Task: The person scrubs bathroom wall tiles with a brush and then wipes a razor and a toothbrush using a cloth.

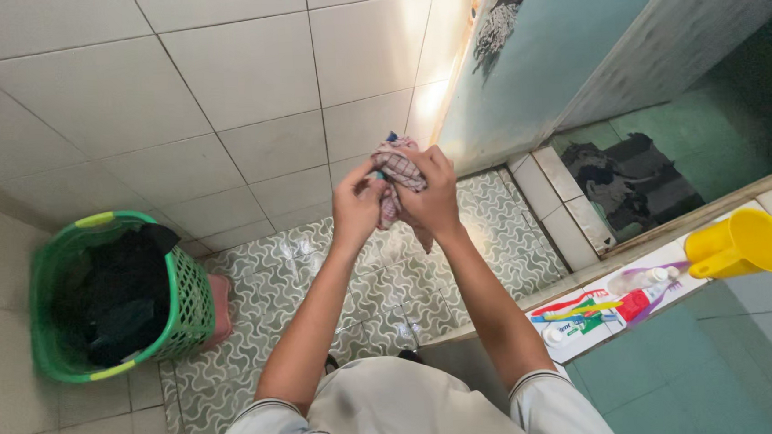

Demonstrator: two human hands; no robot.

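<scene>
Checked cloth [398,170], pink/grey, bunched up mid-frame, held in the air over patterned floor tiles [275,293]. Left hand [358,207] closed on its left side, right hand [431,195] closed on top/right, w/ fingers wrapped round. Green laundry basket [192,298] w/ dark clothes far left by wall. Right: ledge [670,259] w/ toothbrushes [580,308], yellow jug [744,244].

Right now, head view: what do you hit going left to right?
Green laundry basket → left hand → checked cloth held in both hands → right hand → toothbrushes on the ledge → yellow jug.
</scene>
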